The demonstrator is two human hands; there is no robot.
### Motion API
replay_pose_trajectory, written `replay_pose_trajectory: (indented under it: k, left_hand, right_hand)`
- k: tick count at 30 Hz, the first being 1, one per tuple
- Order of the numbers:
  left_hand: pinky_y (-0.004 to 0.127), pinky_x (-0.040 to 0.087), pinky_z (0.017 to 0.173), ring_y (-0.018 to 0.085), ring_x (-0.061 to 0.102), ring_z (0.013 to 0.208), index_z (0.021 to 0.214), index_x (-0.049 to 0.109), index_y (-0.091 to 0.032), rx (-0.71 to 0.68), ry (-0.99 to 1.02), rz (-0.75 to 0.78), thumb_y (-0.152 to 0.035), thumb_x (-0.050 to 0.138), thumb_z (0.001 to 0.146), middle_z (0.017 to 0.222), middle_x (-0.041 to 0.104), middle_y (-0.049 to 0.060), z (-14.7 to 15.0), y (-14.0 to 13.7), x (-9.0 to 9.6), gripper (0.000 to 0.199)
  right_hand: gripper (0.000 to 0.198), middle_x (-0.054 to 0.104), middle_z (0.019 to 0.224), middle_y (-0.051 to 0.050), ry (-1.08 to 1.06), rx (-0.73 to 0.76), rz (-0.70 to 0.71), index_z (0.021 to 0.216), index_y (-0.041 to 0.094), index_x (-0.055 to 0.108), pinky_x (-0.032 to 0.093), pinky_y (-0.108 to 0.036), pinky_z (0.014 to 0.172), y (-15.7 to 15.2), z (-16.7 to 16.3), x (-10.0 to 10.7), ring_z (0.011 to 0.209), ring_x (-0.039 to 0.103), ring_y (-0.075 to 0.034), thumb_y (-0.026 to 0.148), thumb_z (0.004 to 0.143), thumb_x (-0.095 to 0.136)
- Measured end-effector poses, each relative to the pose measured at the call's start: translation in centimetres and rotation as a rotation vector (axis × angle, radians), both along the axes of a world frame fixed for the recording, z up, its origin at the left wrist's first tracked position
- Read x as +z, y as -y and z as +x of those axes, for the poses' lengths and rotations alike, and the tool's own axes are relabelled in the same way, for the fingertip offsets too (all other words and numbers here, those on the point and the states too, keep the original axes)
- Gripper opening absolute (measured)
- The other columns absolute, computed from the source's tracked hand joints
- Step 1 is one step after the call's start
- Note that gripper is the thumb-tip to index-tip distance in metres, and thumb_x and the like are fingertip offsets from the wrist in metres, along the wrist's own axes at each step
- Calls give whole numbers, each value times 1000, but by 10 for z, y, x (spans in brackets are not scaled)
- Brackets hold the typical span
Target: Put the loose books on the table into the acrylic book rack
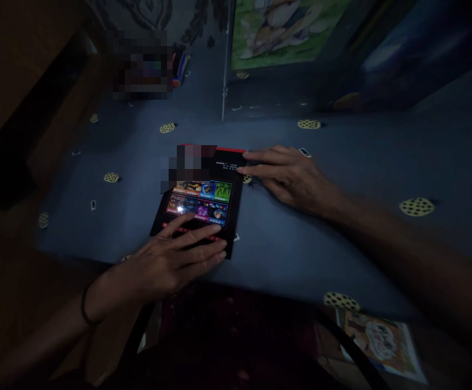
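Note:
A thin black book (237, 206) with a red top edge lies flat on the blue tablecloth. Two rows of small colourful pictures fill its middle, and a pixelated patch hides its upper left. Across its lower part rests my left hand (174, 257), open, with the fingers stretched over the cover and a dark band on the wrist. My right hand (290, 176) is at the upper right corner, fingers extended and open. Two of its fingertips touch or nearly touch the book's right edge.
The blue tablecloth (276, 249) has yellow pineapple prints. A clear upright panel or sleeve with a green picture (288, 32) stands at the back. Some colourful book-like items (180, 67) sit back left, partly pixelated. Below the front edge lies an orange picture book (382, 341).

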State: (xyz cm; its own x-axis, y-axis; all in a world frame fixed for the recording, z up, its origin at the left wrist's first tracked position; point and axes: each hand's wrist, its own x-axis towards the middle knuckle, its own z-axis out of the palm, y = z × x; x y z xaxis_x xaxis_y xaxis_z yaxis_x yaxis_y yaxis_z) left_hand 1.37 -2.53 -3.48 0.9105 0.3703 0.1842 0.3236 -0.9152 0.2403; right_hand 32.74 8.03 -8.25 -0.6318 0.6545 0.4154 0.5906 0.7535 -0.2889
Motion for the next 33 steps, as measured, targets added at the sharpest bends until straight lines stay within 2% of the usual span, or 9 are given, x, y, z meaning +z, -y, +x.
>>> replay_pose_trajectory:
  k: [7,9,12,14,19,22,27,30,33]
  left_hand:
    - [53,29,124,23,41,146,139,53,-23,47,12,-48,-6,44,99,141,63,3,5,-10,6,44]
    - [53,35,120,24,42,146,141,51,-25,219,3,-27,-15,44,102,147,58,6,-2,-23,7,41]
    - [60,39,115,33,38,148,150,41,-23,618,-72,30,-34,44,104,155,48,12,-11,-43,3,48]
    - [64,39,113,37,38,147,154,35,-19,760,-121,28,-43,43,104,154,47,17,-14,-51,-3,56]
    - [59,42,113,33,48,140,152,39,-21,724,9,-69,-42,41,103,151,51,16,-12,-56,-12,53]
    - [57,41,114,31,51,137,150,42,-23,737,161,-244,-41,48,100,147,55,14,-10,-57,-8,53]
    - [54,40,117,33,52,137,142,53,-24,846,508,-723,-46,67,88,145,58,12,-7,-64,9,60]
    - [47,51,108,34,57,131,136,58,-23,950,726,-960,-45,79,79,144,59,12,-5,-67,17,65]
    - [40,59,93,33,64,122,134,59,-22,1034,849,-1078,-38,86,71,146,57,11,-2,-70,19,71]
  right_hand:
    - [37,65,139,-8,12,-1,25,127,27,68,51,-49,94,0,0,0,119,63,-27,16,98,47]
    - [37,66,137,-11,22,-15,38,127,24,68,52,-49,91,4,-2,2,118,63,-29,15,98,46]
    - [35,68,134,-14,8,-29,73,124,20,69,52,-50,90,17,-12,8,120,61,-30,15,99,45]
    - [32,69,131,-12,1,6,82,120,20,70,52,-51,92,29,-23,13,119,61,-29,17,99,46]
    - [27,69,126,-14,-7,74,28,117,18,71,54,-54,93,51,-47,22,121,58,-32,27,99,54]
    - [27,68,125,-15,-33,96,14,116,16,72,54,-52,97,53,-50,24,121,56,-30,26,99,54]
    - [28,67,127,-13,-6,69,-27,122,21,70,54,-52,99,53,-48,26,124,55,-29,28,99,55]
    - [28,66,128,-13,1,65,-51,121,21,70,53,-52,100,55,-48,27,124,55,-29,29,99,56]
    - [28,66,128,-13,-1,59,-63,121,21,71,52,-51,102,56,-48,28,124,54,-28,29,100,55]
